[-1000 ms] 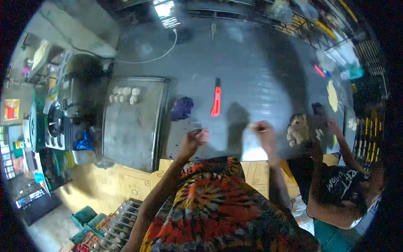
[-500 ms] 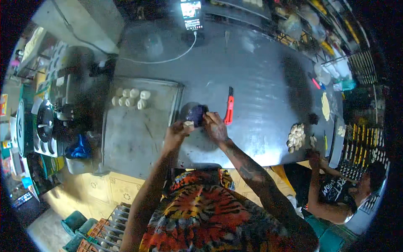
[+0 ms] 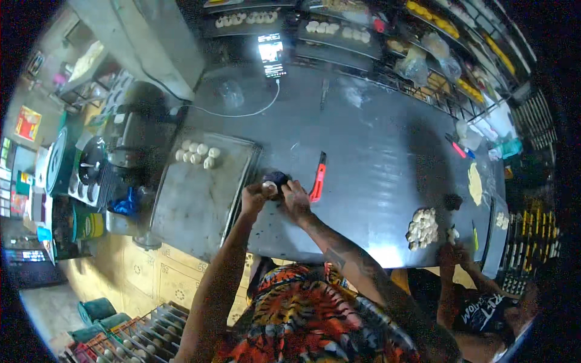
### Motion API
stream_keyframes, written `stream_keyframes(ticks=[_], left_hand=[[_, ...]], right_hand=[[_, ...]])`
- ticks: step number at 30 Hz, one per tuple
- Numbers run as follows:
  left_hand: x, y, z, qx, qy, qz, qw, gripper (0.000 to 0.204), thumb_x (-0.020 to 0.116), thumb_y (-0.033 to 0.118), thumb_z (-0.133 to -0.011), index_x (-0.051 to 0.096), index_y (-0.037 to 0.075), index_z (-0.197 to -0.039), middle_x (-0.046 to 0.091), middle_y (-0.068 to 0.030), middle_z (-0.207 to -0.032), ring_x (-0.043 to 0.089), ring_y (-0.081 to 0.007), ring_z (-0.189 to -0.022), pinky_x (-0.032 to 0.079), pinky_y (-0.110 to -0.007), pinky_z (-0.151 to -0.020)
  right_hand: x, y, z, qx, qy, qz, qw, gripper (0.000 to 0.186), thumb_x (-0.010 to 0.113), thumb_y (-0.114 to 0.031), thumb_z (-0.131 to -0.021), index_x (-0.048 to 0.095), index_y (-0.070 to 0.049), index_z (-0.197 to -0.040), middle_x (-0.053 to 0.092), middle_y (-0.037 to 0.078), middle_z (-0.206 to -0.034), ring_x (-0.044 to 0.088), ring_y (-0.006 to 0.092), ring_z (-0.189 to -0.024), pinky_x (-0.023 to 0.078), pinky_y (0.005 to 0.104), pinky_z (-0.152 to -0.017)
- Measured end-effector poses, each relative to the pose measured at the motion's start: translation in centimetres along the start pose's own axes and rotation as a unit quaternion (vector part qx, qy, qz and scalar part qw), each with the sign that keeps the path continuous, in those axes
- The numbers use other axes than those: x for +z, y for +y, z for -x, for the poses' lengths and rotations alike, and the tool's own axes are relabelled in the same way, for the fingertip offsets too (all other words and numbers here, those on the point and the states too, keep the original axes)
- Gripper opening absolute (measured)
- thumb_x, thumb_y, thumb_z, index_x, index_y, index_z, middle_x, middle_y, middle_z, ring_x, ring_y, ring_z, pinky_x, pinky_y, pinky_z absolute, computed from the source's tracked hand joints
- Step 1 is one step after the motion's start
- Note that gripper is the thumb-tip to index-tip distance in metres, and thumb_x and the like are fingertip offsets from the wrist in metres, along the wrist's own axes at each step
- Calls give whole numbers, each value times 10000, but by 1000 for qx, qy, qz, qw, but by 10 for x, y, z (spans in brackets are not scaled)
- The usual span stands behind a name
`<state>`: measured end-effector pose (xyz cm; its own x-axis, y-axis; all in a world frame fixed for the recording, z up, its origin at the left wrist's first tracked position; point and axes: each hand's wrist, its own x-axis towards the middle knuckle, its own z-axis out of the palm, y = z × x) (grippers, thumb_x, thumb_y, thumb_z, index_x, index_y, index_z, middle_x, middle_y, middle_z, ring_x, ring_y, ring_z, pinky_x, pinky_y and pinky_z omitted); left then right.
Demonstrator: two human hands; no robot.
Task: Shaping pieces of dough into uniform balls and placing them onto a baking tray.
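My left hand (image 3: 253, 198) is closed around a small pale piece of dough (image 3: 270, 188), whose round open face shows between the fingers. Right behind the dough lies a dark purple mass (image 3: 276, 177), partly covered by my hands. My right hand (image 3: 296, 198) has its fingers bent together at the right edge of this mass, close to the dough; what is between the fingertips is hidden. A red box cutter (image 3: 318, 179) lies on the table just right of my right hand.
Several dough balls (image 3: 196, 153) sit on a metal tray (image 3: 200, 199) at left. A lit phone (image 3: 270, 55) with a white cable is at the back. To the right are a dough pile (image 3: 422, 228), a flat dough strip (image 3: 475, 184) and a co-worker's hands (image 3: 451, 254).
The view has tilted up, bringing the back shelves into sight. My hands have come closer together, with the dough now against the purple mass.
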<state>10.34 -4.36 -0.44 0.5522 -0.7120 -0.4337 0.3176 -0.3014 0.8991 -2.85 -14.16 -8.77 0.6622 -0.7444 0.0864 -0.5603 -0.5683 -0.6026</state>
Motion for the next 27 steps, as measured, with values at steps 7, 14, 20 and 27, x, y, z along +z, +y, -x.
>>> stream_keyframes(ticks=[7, 14, 20, 27], left_hand=[[19, 13, 65, -45, 27, 166, 985, 254, 724, 201, -892, 722, -35, -985, 704, -95, -838, 652, -145, -699, 510, -232, -638], [32, -26, 73, -30, -69, 134, 988, 271, 744, 213, -877, 721, -25, -1004, 705, -95, -820, 634, -135, -671, 489, -255, -603], [-17, -48, 63, 25, -130, 24, 991, 284, 759, 217, -861, 723, -15, -1021, 708, -89, -794, 613, -121, -638, 459, -275, -569], [-29, -38, 66, 145, -158, -196, 957, 288, 766, 210, -850, 726, -6, -1035, 715, -85, -784, 598, -112, -614, 439, -287, -545]], right_hand=[[-83, -5, -24, -66, -218, -165, 960, 171, 614, -106, -828, 683, 27, -909, 699, 139, -826, 615, 335, -670, 475, 425, -621], [-116, -70, 78, -133, 29, -74, 988, 263, 692, -100, -843, 693, -29, -1096, 699, 130, -998, 641, 256, -808, 506, 357, -706], [-99, -81, 93, 168, 24, -397, 902, 307, 699, -51, -815, 680, -28, -1121, 699, 91, -1009, 646, 206, -853, 517, 310, -731], [-85, -79, 92, 159, -112, -300, 934, 338, 701, -14, -811, 680, -25, -1148, 694, 84, -991, 647, 178, -877, 519, 279, -749]])
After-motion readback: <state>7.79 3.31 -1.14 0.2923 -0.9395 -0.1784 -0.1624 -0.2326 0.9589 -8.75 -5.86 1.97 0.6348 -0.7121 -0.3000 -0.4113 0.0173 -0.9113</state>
